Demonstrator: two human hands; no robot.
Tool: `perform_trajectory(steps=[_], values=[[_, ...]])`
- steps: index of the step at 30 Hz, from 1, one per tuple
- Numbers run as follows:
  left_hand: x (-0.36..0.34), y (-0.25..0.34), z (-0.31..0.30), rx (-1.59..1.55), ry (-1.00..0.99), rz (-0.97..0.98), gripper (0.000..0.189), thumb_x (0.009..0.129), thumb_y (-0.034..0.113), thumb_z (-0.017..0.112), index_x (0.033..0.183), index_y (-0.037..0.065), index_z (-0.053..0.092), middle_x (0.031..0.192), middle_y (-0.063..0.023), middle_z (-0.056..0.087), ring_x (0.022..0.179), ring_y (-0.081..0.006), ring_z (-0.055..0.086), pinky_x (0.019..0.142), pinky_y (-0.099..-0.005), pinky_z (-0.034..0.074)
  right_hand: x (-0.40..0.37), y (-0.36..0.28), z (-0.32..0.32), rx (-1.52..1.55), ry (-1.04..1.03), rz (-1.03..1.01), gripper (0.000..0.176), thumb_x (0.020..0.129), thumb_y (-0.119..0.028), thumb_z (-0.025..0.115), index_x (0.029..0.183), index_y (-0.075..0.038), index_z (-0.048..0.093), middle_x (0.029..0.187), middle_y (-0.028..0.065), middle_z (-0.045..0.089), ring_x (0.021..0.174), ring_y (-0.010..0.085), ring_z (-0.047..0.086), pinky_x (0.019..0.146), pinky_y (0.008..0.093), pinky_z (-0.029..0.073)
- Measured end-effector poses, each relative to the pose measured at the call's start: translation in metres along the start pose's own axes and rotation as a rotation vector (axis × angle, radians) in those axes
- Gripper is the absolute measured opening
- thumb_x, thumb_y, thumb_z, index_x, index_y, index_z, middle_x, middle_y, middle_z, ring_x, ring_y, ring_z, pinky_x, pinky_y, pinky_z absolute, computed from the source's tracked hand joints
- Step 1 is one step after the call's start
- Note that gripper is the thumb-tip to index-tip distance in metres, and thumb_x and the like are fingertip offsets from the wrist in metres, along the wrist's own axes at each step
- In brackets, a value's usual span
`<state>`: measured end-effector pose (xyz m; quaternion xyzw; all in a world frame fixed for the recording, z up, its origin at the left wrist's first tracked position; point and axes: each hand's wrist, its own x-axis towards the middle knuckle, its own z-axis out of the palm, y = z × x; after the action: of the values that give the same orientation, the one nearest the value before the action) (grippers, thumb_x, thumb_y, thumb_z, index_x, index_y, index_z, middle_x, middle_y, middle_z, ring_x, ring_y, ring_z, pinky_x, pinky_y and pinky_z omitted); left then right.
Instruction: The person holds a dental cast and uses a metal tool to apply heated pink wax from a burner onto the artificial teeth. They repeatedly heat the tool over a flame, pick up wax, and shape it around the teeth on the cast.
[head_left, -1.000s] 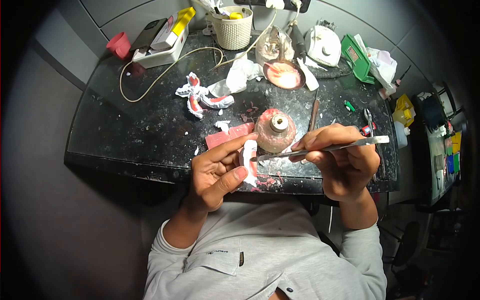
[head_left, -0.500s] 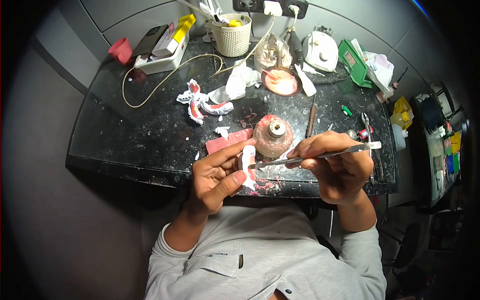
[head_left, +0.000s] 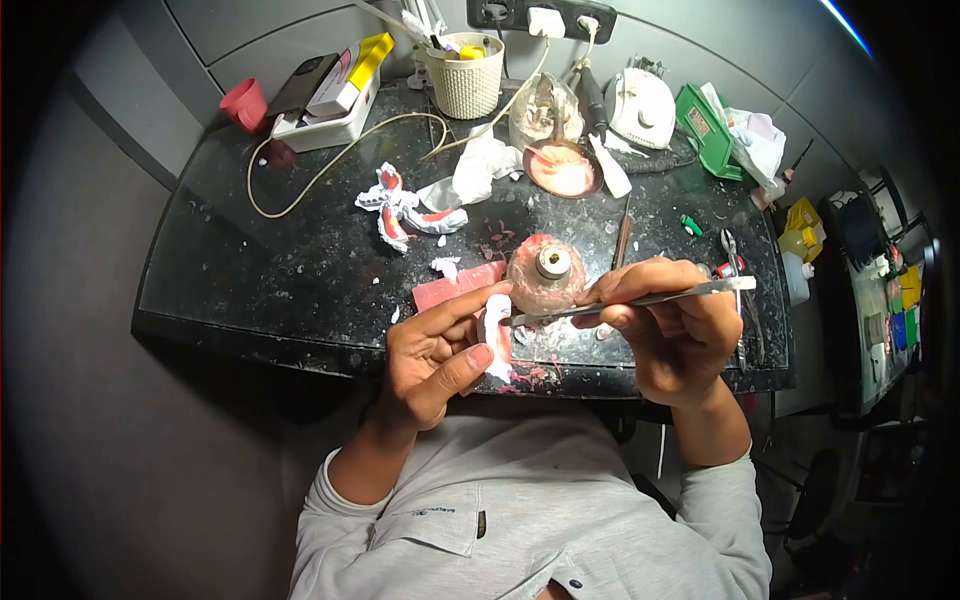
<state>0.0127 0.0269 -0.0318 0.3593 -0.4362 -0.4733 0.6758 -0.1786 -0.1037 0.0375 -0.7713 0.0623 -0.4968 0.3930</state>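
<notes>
Between the thumb and fingers of my left hand (head_left: pixel 435 355) is a white dental cast (head_left: pixel 494 345) with pink wax along its inner side. My right hand (head_left: pixel 675 325) grips a metal wax spatula (head_left: pixel 650 298) like a pen, its tip at the upper right edge of the cast; whether it touches cannot be made out. Just beyond the tip stands a round glass spirit burner (head_left: pixel 545 275) with a metal collar and pink wax on it. A pink wax sheet (head_left: pixel 460 287) lies behind my left hand, partly covered by its fingers.
Other white and red casts (head_left: pixel 405 212) lie at middle left. Behind the burner are a pan of pink wax (head_left: pixel 563 168), a brown-handled tool (head_left: pixel 622 240) and crumpled white tissue (head_left: pixel 478 170). A woven basket (head_left: pixel 468 85) and a white tray (head_left: pixel 322 130) stand at the back. Wax scraps litter the front edge.
The spatula tip has shifted slightly up the cast, toward its upper end. My right hand has moved a little up and left; my left hand keeps its hold on the cast.
</notes>
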Motion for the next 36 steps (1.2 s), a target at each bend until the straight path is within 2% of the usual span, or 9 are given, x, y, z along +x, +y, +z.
perform_trajectory(steps=[9, 13, 18, 28, 30, 33, 34, 35, 36], values=[[0.0, 0.0, -0.002, 0.002, -0.01, -0.013, 0.054, 0.092, 0.007, 0.059, 0.141, -0.011, 0.045, 0.083, -0.0058, 0.063, 0.058, -0.0025, 0.044, 0.052, -0.0178, 0.033, -0.003, 0.004, 0.002, 0.034, 0.017, -0.052, 0.016, 0.078, 0.01, 0.076, 0.089, 0.008, 0.065, 0.086, 0.0154, 0.071, 0.073, 0.0228, 0.071, 0.064, 0.0313, 0.056], [-0.001, 0.0, 0.0, 0.004, -0.004, -0.004, 0.054, 0.092, 0.007, 0.059, 0.141, -0.011, 0.045, 0.083, -0.0062, 0.063, 0.058, -0.0026, 0.044, 0.052, -0.0178, 0.033, -0.003, 0.003, 0.003, 0.063, 0.045, 0.0, 0.018, 0.077, 0.011, 0.077, 0.09, 0.008, 0.065, 0.087, 0.0153, 0.071, 0.074, 0.0228, 0.071, 0.064, 0.0313, 0.056], [-0.001, 0.0, 0.0, -0.004, 0.011, -0.018, 0.054, 0.091, 0.007, 0.059, 0.14, -0.011, 0.045, 0.084, -0.0068, 0.064, 0.058, -0.0027, 0.044, 0.052, -0.0179, 0.033, -0.003, 0.001, 0.0, -0.068, 0.015, 0.005, 0.019, 0.077, 0.009, 0.078, 0.09, 0.007, 0.065, 0.086, 0.0145, 0.072, 0.075, 0.0218, 0.071, 0.064, 0.0303, 0.055], [0.0, 0.001, 0.0, 0.004, 0.002, -0.015, 0.054, 0.091, 0.007, 0.058, 0.14, -0.011, 0.045, 0.081, -0.0065, 0.062, 0.057, -0.0034, 0.044, 0.052, -0.0177, 0.034, -0.001, 0.002, -0.002, -0.102, 0.021, -0.034, 0.018, 0.078, 0.007, 0.079, 0.091, 0.007, 0.066, 0.086, 0.0141, 0.072, 0.071, 0.0199, 0.071, 0.063, 0.0288, 0.055], [0.0, 0.0, -0.001, 0.005, 0.0, -0.01, 0.054, 0.092, 0.006, 0.058, 0.141, -0.011, 0.045, 0.084, -0.008, 0.064, 0.058, -0.0034, 0.045, 0.052, -0.0178, 0.034, 0.0, 0.005, -0.002, -0.092, 0.023, -0.11, 0.017, 0.08, 0.007, 0.077, 0.094, 0.008, 0.066, 0.085, 0.0142, 0.072, 0.068, 0.0174, 0.07, 0.058, 0.0261, 0.054], [-0.001, 0.0, 0.0, -0.009, 0.02, -0.007, 0.053, 0.092, 0.006, 0.057, 0.141, -0.011, 0.044, 0.088, -0.0102, 0.066, 0.058, -0.0035, 0.046, 0.052, -0.0177, 0.035, 0.0, 0.0, -0.009, -0.053, 0.079, -0.061, 0.015, 0.083, 0.009, 0.074, 0.095, 0.008, 0.065, 0.083, 0.0144, 0.072, 0.063, 0.0151, 0.068, 0.053, 0.0237, 0.053], [-0.001, 0.0, 0.001, -0.006, 0.017, -0.005, 0.053, 0.092, 0.006, 0.057, 0.141, -0.011, 0.044, 0.088, -0.0102, 0.066, 0.058, -0.0035, 0.046, 0.052, -0.0177, 0.035, -0.001, -0.004, -0.017, -0.033, 0.143, 0.003, 0.01, 0.088, 0.007, 0.069, 0.096, 0.007, 0.064, 0.082, 0.0151, 0.071, 0.057, 0.0122, 0.064, 0.047, 0.0209, 0.049], [0.0, 0.001, 0.001, -0.016, 0.016, -0.006, 0.053, 0.092, 0.006, 0.057, 0.141, -0.011, 0.044, 0.09, -0.0112, 0.067, 0.059, -0.0035, 0.047, 0.051, -0.0178, 0.036, -0.002, -0.005, -0.031, -0.08, 0.174, 0.022, 0.007, 0.093, -0.001, 0.066, 0.096, 0.005, 0.063, 0.082, 0.0157, 0.071, 0.053, 0.0097, 0.06, 0.044, 0.0199, 0.044], [0.001, 0.003, 0.002, -0.025, 0.015, -0.006, 0.053, 0.092, 0.006, 0.056, 0.141, -0.011, 0.044, 0.093, -0.0123, 0.067, 0.059, -0.0035, 0.048, 0.051, -0.0178, 0.037, -0.002, -0.004, -0.041, -0.075, 0.258, 0.031, 0.01, 0.095, -0.005, 0.066, 0.097, 0.004, 0.063, 0.081, 0.0153, 0.071, 0.051, 0.0083, 0.058, 0.044, 0.0191, 0.042]])
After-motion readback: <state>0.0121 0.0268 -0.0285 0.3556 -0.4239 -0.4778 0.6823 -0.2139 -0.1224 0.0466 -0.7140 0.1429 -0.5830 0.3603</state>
